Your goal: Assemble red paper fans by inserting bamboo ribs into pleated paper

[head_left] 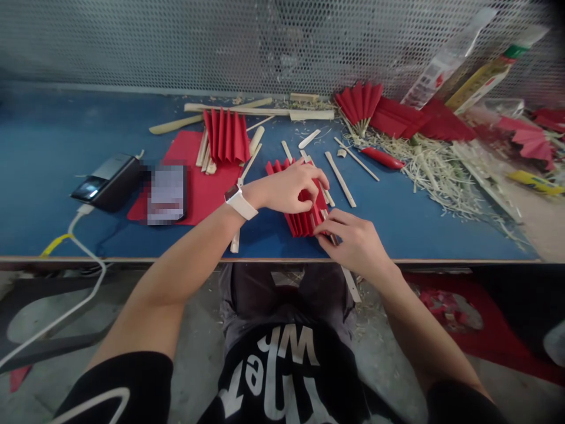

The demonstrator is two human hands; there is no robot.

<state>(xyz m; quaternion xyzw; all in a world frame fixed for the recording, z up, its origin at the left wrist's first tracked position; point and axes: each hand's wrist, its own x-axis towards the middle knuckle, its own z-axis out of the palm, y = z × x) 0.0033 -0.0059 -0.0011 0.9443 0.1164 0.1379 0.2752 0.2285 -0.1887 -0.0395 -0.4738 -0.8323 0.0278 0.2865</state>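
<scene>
Pleated red paper (302, 222) lies near the front edge of the blue table (441, 229), mid-view. The left hand (289, 187) clamps its top folds from 10 o'clock. The right hand (355, 241) pinches narrowly at its 4 o'clock corner, where a bamboo slat (352, 285) runs off the table edge. Squeezing the pleats tight and lining the slat with the outer fold seems to matter most. Loose slats (339, 171) at 1 o'clock and shavings (430, 168) at 2 o'clock crowd the right; a second pleated piece (226, 135) sits at 11 o'clock.

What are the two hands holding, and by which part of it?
A pleated red paper: the left hand grips its upper folds from above, and the right hand pinches its lower right edge.
</scene>
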